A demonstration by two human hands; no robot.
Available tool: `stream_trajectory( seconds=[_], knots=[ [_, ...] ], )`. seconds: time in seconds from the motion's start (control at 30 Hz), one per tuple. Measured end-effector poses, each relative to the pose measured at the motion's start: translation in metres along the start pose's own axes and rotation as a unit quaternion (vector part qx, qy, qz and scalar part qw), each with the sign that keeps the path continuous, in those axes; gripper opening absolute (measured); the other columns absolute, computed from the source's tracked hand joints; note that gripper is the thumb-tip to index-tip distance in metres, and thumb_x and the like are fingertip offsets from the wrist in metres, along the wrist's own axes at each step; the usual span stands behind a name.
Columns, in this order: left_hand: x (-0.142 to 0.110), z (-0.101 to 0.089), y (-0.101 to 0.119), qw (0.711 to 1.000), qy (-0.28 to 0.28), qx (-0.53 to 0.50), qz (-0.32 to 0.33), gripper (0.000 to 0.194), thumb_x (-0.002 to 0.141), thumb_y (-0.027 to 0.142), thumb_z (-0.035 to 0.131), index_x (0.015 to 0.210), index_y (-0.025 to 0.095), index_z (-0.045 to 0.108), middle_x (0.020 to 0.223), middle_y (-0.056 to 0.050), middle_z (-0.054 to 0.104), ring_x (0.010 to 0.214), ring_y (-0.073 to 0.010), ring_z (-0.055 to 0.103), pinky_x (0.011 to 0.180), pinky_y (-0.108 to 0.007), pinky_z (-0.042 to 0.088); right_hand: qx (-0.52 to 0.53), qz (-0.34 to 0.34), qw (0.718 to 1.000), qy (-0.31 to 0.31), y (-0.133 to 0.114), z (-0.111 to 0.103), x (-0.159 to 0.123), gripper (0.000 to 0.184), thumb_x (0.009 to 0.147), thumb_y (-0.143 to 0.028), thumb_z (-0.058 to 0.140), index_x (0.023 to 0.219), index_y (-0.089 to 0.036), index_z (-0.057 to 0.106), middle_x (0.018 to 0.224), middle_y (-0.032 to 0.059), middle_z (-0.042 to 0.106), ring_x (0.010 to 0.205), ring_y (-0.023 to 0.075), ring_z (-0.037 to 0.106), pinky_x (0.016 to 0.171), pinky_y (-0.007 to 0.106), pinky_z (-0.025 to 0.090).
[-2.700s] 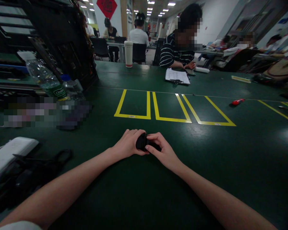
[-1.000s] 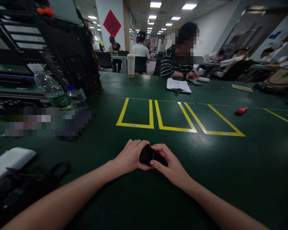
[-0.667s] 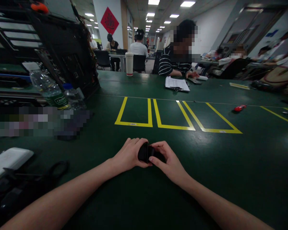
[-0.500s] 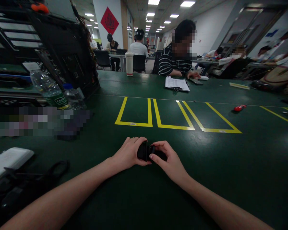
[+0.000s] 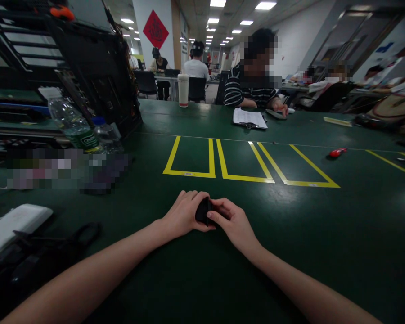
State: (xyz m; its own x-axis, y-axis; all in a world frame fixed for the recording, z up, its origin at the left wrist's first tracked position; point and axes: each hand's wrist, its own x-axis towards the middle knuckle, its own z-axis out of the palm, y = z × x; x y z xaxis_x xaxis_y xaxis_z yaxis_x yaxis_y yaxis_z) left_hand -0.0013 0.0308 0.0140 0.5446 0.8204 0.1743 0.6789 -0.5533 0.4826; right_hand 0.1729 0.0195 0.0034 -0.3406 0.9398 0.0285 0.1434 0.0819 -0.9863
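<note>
left fingers [image 5: 201, 195] and right fingers [image 5: 220, 218] flank black object [image 5: 202, 212].

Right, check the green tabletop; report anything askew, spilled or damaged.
No spill or breakage shows. On the left, the clear plastic bottle with a green label looks tilted rather than upright, though lens distortion may contribute. The small black object between the left hand and right hand is too covered to judge.
</note>
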Motion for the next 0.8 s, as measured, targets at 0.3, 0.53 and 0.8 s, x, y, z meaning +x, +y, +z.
stream_trajectory(
  seconds=[0.3,0.53,0.8],
  knots=[
    [0.001,0.008,-0.005,0.999,0.029,0.004,0.018,0.061,0.067,0.040,0.070,0.114,0.018,0.039,0.111,-0.008,0.053,0.099,-0.0249,0.052,0.084,-0.039,0.042,-0.044,0.008,0.999,0.023,0.000,0.004,-0.004,0.024,0.080,-0.026,0.056,0.104,-0.022,0.059,0.099,0.0023,0.064,0.093,0.0187,0.061,0.081,0.035,0.050],
    [0.003,0.003,-0.009,0.995,0.006,-0.045,0.088,0.072,0.068,0.040,0.070,0.124,0.020,0.028,0.115,-0.008,0.049,0.104,-0.0232,0.051,0.087,-0.038,0.043,-0.027,0.017,0.999,0.015,-0.007,0.004,-0.007,0.022,0.081,-0.025,0.056,0.102,-0.021,0.058,0.101,0.0024,0.063,0.096,0.0184,0.060,0.084,0.035,0.049],
    [0.000,0.002,-0.006,0.994,0.009,0.018,0.112,0.066,0.070,0.033,0.070,0.121,0.018,0.031,0.122,-0.010,0.046,0.109,-0.0244,0.047,0.093,-0.040,0.038,0.006,0.021,1.000,0.016,-0.004,0.007,-0.013,0.026,0.079,-0.022,0.057,0.105,-0.023,0.053,0.106,0.0026,0.060,0.101,0.0192,0.057,0.082,0.035,0.051]
  ],
)
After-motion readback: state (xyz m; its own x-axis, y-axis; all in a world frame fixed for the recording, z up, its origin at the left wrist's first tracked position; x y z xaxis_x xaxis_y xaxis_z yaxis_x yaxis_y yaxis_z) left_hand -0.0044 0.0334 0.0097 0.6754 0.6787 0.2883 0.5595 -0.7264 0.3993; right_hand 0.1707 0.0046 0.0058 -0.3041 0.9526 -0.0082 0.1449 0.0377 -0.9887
